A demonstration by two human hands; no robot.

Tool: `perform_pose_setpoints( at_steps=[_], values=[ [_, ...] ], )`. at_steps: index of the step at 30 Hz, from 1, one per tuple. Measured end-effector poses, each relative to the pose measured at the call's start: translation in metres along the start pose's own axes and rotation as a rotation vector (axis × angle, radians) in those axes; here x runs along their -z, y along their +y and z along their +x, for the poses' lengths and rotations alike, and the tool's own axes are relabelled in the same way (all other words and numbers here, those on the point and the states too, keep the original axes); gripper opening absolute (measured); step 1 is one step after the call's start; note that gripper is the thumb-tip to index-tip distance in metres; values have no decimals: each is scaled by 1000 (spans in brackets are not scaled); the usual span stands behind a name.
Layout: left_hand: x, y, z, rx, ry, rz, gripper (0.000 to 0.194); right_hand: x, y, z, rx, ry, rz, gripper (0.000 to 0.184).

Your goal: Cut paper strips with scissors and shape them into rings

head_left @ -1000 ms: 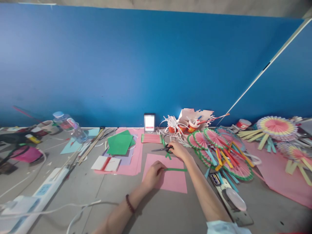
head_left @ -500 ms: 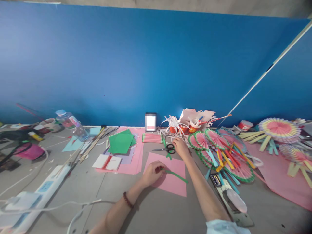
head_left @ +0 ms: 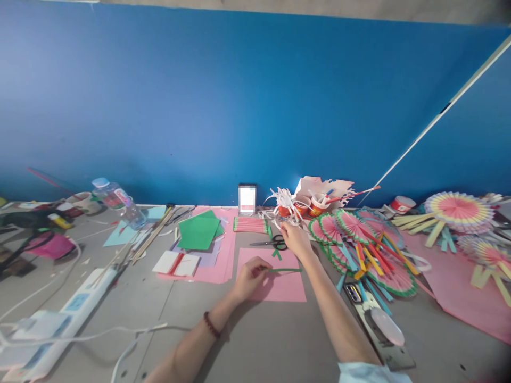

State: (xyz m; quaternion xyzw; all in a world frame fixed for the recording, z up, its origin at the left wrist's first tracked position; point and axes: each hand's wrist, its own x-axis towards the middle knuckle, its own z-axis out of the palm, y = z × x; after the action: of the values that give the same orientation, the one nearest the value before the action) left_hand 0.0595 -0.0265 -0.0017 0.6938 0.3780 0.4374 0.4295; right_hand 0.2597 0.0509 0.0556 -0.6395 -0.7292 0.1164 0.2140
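My left hand (head_left: 252,277) is closed over a pink paper sheet (head_left: 281,290), pinching one end of a narrow green paper strip (head_left: 285,270). The strip sticks out to the right, nearly level. Farther back, my right hand (head_left: 296,240) has its fingers drawn together beside curled white paper strips (head_left: 275,217). Whatever lies between those fingertips is too small to make out. Black-handled scissors (head_left: 280,242) rest just left of the right hand, blades pointing left. Small green paper scraps (head_left: 277,255) lie at the pink sheet's far edge. A pleated pink-and-green paper piece (head_left: 250,224) sits behind the scissors.
Green paper sheets (head_left: 197,230) top a stack at left. Folded paper fans (head_left: 359,234) and a phone (head_left: 379,330) with a white oval object are at right. Red cups (head_left: 318,206) stand by the blue wall; a power strip (head_left: 75,314) and cables occupy the left.
The green strip has swung from slanting downward to almost level. The pink sheet's near edge has shifted away from me. My right hand has moved slightly away, closer to the white strips.
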Motion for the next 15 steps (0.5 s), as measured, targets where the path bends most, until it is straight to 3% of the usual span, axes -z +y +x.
perform_pose_setpoints(
  at_steps=[4,8,12,15],
  values=[
    [3,-1,-2,9,29,48,21,3,-9,-2,38,2,-28,15],
    [11,-1,0,-24,106,145,47,9,-18,-5,99,-2,-18,15],
    [21,7,10,-65,86,354,68,17,-29,-9,168,11,31,14],
    [23,15,22,-29,55,515,73,21,-34,-12,173,15,60,14]
  ],
)
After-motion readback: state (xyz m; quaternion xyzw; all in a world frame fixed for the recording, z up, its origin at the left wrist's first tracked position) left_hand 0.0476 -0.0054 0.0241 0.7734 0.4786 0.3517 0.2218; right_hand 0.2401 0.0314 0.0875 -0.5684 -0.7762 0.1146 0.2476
